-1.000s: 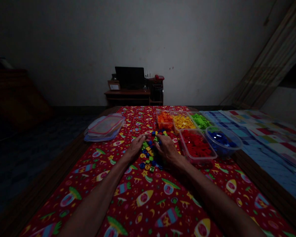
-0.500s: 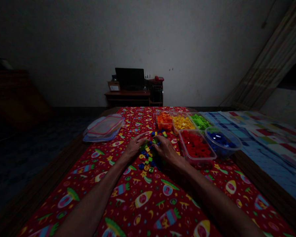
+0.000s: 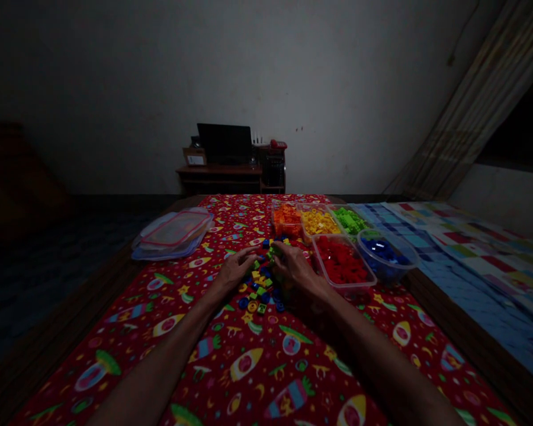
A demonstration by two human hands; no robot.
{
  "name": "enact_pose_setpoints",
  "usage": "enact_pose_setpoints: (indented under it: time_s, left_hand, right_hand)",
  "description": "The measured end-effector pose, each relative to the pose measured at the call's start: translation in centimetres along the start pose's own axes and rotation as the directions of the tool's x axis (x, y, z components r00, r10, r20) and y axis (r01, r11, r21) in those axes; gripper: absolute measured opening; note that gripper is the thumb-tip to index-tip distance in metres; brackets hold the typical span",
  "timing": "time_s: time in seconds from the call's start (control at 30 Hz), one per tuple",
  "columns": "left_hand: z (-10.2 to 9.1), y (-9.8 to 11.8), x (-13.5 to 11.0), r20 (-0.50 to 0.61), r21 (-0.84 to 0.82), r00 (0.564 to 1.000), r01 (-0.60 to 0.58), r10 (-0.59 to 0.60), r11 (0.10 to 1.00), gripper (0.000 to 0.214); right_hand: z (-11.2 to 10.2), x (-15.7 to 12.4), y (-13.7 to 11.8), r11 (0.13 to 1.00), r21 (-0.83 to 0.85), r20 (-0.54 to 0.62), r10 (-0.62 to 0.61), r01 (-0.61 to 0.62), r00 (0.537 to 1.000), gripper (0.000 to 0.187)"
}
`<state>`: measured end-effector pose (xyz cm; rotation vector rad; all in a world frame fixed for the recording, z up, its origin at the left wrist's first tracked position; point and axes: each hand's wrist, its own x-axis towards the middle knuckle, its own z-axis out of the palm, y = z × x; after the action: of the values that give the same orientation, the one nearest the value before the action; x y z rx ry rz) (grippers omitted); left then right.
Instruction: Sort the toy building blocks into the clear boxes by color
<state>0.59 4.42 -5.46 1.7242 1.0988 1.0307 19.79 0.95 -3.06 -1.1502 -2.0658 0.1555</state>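
Note:
A loose pile of small toy bricks (image 3: pixel 261 290) in blue, green and yellow, with some round wheel-like pieces, lies on the red patterned cloth (image 3: pixel 244 364). At the pile's left edge is my left hand (image 3: pixel 236 269), its fingers stretched towards the bricks and thumb apart, with nothing visible in it. My right hand (image 3: pixel 296 267) curls over the pile's right side. Green bricks (image 3: pixel 272 253) show between its thumb and fingers. Part of the pile behind that hand is hidden, and the dim light blurs small details.
Right of the pile stand clear tubs of sorted bricks: orange (image 3: pixel 286 220), yellow (image 3: pixel 320 222), green (image 3: pixel 349 220), red (image 3: pixel 343 260) and blue (image 3: pixel 384 251). Stacked lids (image 3: pixel 174 232) lie at the left. A desk with a monitor (image 3: pixel 225 144) stands by the far wall.
The whole view has shifted, so everything sits slightly further left. My left hand has drawn a little away from the pile, while my right hand stays over it.

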Motion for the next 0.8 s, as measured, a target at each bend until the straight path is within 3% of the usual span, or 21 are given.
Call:
enact_pose_setpoints:
  time_s: [0.13,0.23,0.33,0.43,0.53,0.6,0.7,0.8]
  left_hand:
    - [-0.3,0.0,-0.1,0.048,-0.003,0.999,0.017,-0.017,1.000,0.057]
    - [-0.2,-0.1,-0.2,0.020,-0.011,0.999,0.037,-0.037,0.999,0.057]
    - [-0.1,-0.4,-0.2,-0.037,-0.014,0.999,0.031,-0.032,0.999,0.054]
    - [-0.1,-0.9,-0.2,-0.089,0.002,0.996,0.000,0.000,1.000,0.053]
    - [-0.2,-1.3,0.0,-0.110,-0.018,0.994,0.000,-0.002,1.000,0.057]
    - [-0.3,-1.6,0.1,-0.118,-0.059,0.993,0.024,-0.031,0.998,0.059]
    - [-0.5,-1.9,0.3,-0.135,-0.123,0.988,0.058,-0.075,0.991,0.064]
    - [-0.6,-2.1,0.4,-0.145,-0.142,0.985,0.070,-0.090,0.987,0.069]
  right_hand:
    - [-3.9,0.8,1.5,0.992,-0.090,-0.023,0.090,-0.092,0.996,0.028]
    - [-7.9,1.8,4.2,0.950,-0.245,-0.125,0.169,-0.196,0.978,0.029]
    - [-11.8,3.0,7.7,0.837,-0.450,-0.199,0.246,-0.312,0.949,0.029]
    - [-14.3,3.9,10.8,0.685,-0.579,-0.229,0.383,-0.442,0.895,0.028]
    - [-15.5,4.4,12.9,0.585,-0.642,-0.193,0.503,-0.496,0.843,0.029]
    - [-15.7,4.8,13.5,0.577,-0.654,-0.167,0.521,-0.490,0.837,0.032]
    - [-15.1,5.3,12.9,0.652,-0.617,-0.170,0.437,-0.442,0.883,0.037]
    - [-12.9,5.5,10.3,0.807,-0.500,-0.131,0.290,-0.316,0.948,0.033]
